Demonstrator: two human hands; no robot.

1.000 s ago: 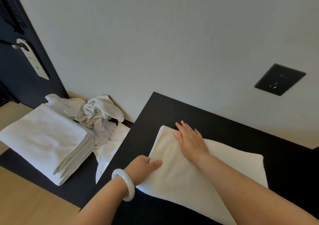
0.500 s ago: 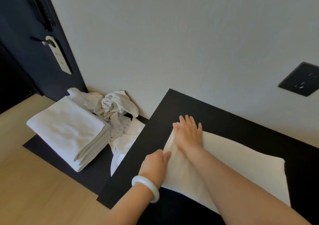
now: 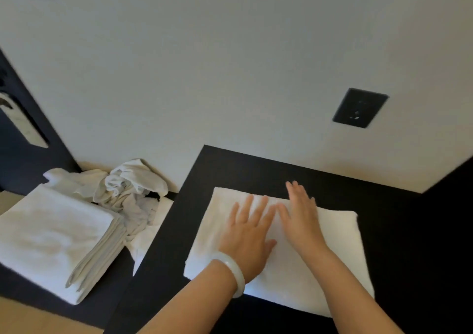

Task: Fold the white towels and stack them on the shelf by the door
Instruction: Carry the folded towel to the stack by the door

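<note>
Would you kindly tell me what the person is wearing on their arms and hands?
Both forearms are bare: no sleeves in view, no gloves. A smooth, pale whitish bangle sits round the wrist of the left hand. The right hand and its wrist carry nothing. No rings show, though the picture is slightly blurred.

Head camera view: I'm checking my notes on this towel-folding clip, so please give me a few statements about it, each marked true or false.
1. The left hand and right hand both lie flat, fingers straight, on the folded towel on the dark table. True.
2. The white bracelet is on the right wrist. False: it is on the left wrist.
3. A stack of folded towels sits on the lower dark shelf to the left. True.
4. The crumpled towels lie on top of that stack. False: they lie behind it, by the wall.
</note>
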